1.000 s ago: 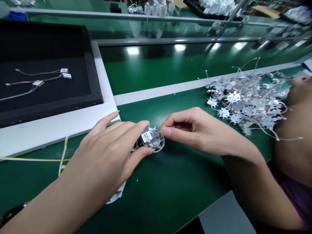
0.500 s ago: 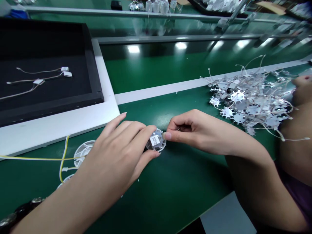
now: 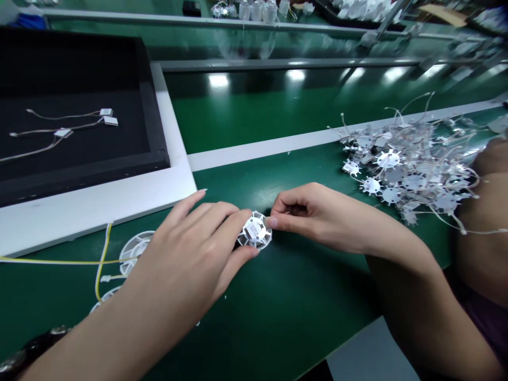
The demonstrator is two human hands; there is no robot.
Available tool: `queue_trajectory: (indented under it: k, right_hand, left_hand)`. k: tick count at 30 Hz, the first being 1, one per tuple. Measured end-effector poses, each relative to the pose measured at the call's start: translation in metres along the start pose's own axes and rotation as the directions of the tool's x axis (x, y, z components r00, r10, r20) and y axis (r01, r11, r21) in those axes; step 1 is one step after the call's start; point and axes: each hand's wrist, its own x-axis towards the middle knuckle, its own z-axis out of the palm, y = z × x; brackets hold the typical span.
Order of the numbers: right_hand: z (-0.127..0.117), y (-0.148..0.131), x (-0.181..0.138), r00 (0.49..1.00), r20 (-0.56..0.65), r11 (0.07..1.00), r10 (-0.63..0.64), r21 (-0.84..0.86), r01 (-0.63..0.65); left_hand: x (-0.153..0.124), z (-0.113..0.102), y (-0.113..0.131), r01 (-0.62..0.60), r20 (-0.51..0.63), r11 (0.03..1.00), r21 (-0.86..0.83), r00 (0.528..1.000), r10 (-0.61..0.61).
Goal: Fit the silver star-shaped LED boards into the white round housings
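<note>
Between the thumb and forefinger of my left hand [image 3: 198,246] is a round white plastic frame [image 3: 259,246], held over the green bench. A shiny star-shaped metal plate [image 3: 261,231] with a small white labelled block lies in the frame's ring. My right hand [image 3: 309,214] is closed, its thumb and forefinger pinching the plate's right edge. Behind that thumb a bit of thin wire shows, mostly hidden by the curled fingers. Left of my left hand, another white spoked frame [image 3: 133,248] is partly covered by the wrist, with a yellow-and-white cable [image 3: 102,260] beside it.
A pile of star-shaped metal plates with wires [image 3: 400,169] lies at the right. At the left, a black tray [image 3: 159,159] on a white board [image 3: 79,205] holds a few small wired blocks. Someone's arm [image 3: 482,222] is at the right edge.
The plate in the frame has tilted slightly and now reflects brighter light. Both hands keep the same hold, and the whole view has shifted a little.
</note>
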Motion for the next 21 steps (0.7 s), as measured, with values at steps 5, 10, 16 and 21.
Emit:
queue_trajectory:
  k: [5, 10, 16, 21]
  right_hand:
    - [0.0009, 0.0009, 0.0013, 1.000, -0.014, 1.000, -0.008, 0.001, 0.008]
    - [-0.0014, 0.0010, -0.0015, 1.000, -0.002, 1.000, -0.010, -0.020, 0.010]
    - [-0.0041, -0.0011, -0.0030, 1.000, 0.007, 0.997, 0.015, -0.071, -0.015]
    - [-0.0031, 0.0005, -0.0015, 1.000, -0.012, 0.998, 0.014, -0.069, -0.015]
  left_hand:
    - [0.0000, 0.0015, 0.0006, 0.012, 0.002, 1.000, 0.005, 1.000, -0.012]
    - [0.0012, 0.0030, 0.0001, 0.021, 0.011, 1.000, 0.000, 1.000, -0.021]
    - [0.0012, 0.0032, 0.0006, 0.029, 0.044, 0.999, -0.016, 0.999, -0.028]
    - [-0.0016, 0.0057, 0.0006, 0.000, -0.009, 1.000, -0.008, 1.000, 0.000]
